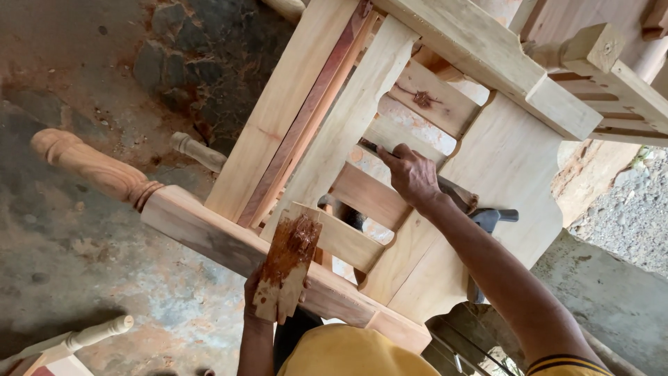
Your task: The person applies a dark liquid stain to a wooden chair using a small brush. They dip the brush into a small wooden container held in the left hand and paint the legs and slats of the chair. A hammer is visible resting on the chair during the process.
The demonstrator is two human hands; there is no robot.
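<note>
The left hand [268, 296] pinches a flat wood scrap [289, 268] loaded with brown paste, held face-up near the work, probably as a palette. The right hand [412, 177], fingers pressed together around a thin tool [369, 146], sets its tip against a slat [369, 198] of the bare wooden frame [292, 104], which lies tilted for access. Stained concrete floor [83, 230] lies left, gravel [633, 216] far right.
</note>
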